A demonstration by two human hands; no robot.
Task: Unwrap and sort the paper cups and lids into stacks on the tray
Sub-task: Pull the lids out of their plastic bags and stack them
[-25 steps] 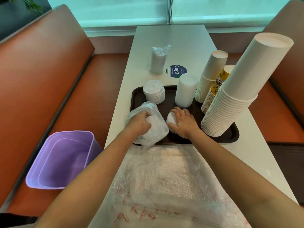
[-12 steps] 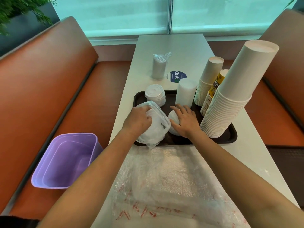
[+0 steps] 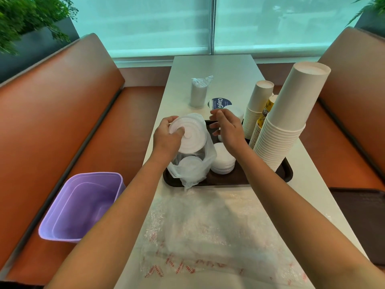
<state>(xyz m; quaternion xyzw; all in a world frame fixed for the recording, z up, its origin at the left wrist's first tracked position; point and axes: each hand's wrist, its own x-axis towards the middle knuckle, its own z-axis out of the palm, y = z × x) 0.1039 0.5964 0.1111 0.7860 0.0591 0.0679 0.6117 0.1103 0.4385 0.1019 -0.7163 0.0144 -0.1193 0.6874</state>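
1. Table (image 3: 216, 67), white, carries a dark tray (image 3: 286, 173) and crumpled clear plastic wrap (image 3: 208, 226) at its near end.
2. Purple bin (image 3: 81, 207) sits on the orange bench at left.
3. Paper cup stacks (image 3: 291, 122) lean on the tray's right side.
4. Clear bag (image 3: 192, 170) on the tray holds white lids.
5. Loose lid stack (image 3: 224, 159) rests beside the bag.
6. Left hand (image 3: 166, 138) grips a lid stack (image 3: 190, 132) above the bag; right hand (image 3: 228, 127) hovers nearby, fingers loose, holding nothing.
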